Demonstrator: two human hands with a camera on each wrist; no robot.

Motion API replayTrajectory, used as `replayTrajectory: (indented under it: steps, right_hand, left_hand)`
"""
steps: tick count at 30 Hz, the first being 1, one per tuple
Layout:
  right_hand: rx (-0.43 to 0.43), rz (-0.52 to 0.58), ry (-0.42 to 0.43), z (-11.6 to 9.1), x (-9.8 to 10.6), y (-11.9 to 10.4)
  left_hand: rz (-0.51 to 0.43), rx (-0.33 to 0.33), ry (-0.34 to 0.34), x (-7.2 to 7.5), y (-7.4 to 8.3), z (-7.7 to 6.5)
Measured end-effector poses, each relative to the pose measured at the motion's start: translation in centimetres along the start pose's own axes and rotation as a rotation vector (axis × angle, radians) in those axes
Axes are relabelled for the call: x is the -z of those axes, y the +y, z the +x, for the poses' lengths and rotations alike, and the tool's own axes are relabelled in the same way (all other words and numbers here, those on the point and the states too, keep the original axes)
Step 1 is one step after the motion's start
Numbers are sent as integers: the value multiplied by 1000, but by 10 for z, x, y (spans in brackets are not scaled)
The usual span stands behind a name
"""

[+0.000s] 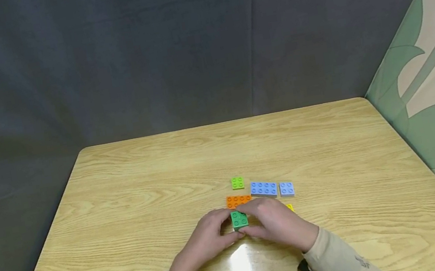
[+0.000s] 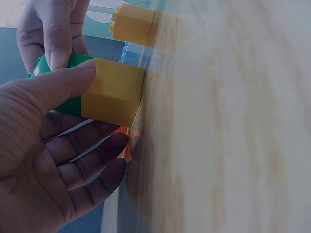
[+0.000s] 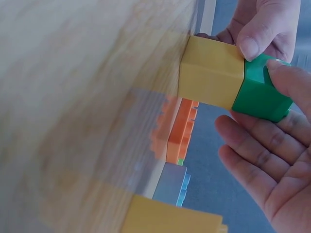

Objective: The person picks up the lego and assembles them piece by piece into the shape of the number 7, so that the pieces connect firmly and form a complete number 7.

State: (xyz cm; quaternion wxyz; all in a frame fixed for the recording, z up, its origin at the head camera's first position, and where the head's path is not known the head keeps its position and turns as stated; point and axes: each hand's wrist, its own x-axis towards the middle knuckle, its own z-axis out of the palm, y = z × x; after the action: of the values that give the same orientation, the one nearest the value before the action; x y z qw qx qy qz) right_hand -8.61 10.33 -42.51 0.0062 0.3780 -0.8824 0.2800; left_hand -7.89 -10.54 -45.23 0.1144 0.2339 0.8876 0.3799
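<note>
Leftmost on the desk [image 1: 126, 208] I have the left hand [image 1: 203, 239], its thumb pressed at the seam of the block stack [image 1: 239, 219] and fingers on the far side, so they hold it; the outer fingers spread loosely. The stack stands upright on the desk between my two hands: green block [image 3: 262, 92] on top, yellow block [image 3: 211, 73] under it. Just behind it I see the orange brick [image 1: 239, 199], with the lime brick [image 1: 237, 183] farther back. Next comes the long blue brick [image 1: 263, 188], then the right hand [image 1: 279, 221], whose thumb and fingers pinch the green block. Past it, a second yellow block [image 1: 290, 207] peeks out, partly hidden, and the small blue brick [image 1: 287, 189] lies behind that.
</note>
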Motion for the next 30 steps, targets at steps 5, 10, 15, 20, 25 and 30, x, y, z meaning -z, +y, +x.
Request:
replayTrajectory:
  steps: [5, 10, 15, 20, 25, 30]
  right_hand:
    - [-5, -8, -4, -1, 0, -1]
    - [-21, -16, -14, -1, 1, -2]
    - [-19, -1, -12, -2, 1, -2]
    - [-38, 8, 0, -6, 3, -1]
    - [-72, 36, 5, -11, 8, 3]
    - [-98, 83, 13, -17, 12, 6]
  left_hand:
    - [5, -4, 0, 0, 0, 0]
    - [12, -5, 1, 0, 0, 0]
    - [25, -7, -5, 0, 1, 0]
    - [36, 0, -14, 0, 0, -1]
    - [35, 11, -23, 1, 0, -1]
    - [38, 22, -26, 1, 1, -1]
